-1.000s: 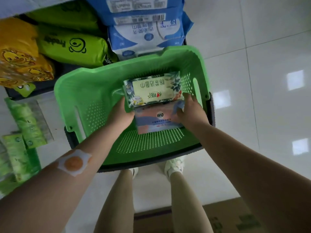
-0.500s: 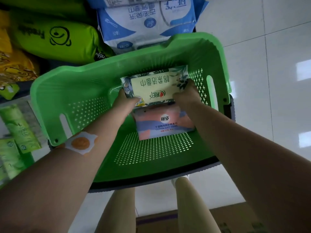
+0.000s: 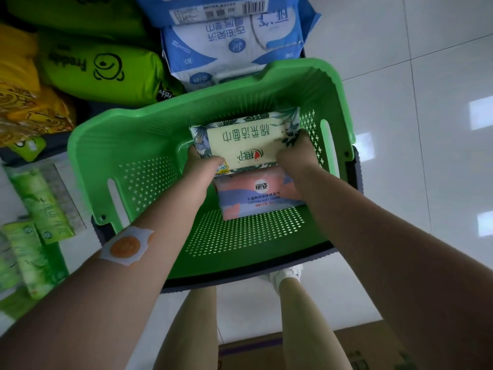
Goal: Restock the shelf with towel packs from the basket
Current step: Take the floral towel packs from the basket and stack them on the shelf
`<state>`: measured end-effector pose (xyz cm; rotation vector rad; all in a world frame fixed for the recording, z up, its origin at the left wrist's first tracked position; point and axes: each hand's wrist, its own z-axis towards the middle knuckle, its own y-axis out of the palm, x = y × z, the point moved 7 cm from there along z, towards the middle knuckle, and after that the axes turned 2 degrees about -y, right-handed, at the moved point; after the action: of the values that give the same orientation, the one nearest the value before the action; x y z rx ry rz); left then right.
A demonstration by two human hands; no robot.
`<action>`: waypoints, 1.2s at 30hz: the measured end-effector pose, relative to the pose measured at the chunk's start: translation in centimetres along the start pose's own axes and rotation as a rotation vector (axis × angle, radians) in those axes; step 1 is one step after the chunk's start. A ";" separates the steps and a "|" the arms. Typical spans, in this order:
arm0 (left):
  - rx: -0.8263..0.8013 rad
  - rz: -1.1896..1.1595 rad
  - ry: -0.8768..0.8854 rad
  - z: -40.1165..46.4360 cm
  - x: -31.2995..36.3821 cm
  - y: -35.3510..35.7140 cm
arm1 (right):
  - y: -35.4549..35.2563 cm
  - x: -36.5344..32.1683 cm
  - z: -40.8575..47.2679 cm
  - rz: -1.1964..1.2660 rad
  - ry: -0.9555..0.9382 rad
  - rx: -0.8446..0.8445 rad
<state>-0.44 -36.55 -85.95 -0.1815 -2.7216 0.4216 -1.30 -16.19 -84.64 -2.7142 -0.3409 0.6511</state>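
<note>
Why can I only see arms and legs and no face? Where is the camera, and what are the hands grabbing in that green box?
The camera sits on the person's head and looks down, so you see what they see: their own two arms, their legs and the white tiled floor. There is only this one view.

The green box is a plastic shopping basket with small holes. Two soft packs of towels are inside it. The left hand and the right hand each grip one end of the top one, a cream pack with a leaf pattern. Under it lies a pink and blue pack marked "cotton soft towel", which nobody is holding.

Beyond the basket are big blue and white packs and lime green packs. Small green packs sit on the left.
</note>
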 end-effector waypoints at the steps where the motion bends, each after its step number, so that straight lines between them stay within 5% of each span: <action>1: 0.001 -0.004 0.008 -0.7 0.3 -0.3 | -0.3 -0.2 -0.8 0.005 -0.012 0.014; 19: -0.023 -0.173 0.172 -21.7 6.9 -8.4 | -9.8 -9.9 -20.2 -0.042 -0.324 0.236; 29: -0.001 -0.392 0.260 -33.8 11.7 -12.0 | -17.2 -18.9 -33.0 -0.017 -0.720 0.566; 36: -0.002 -0.423 0.418 -38.5 14.7 -13.6 | -20.7 -22.9 -38.7 0.010 -0.915 0.619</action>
<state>0.02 -36.50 -42.53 0.2744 -2.2646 0.2255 -6.00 -14.14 -35.41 -1.7057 -0.2613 1.6554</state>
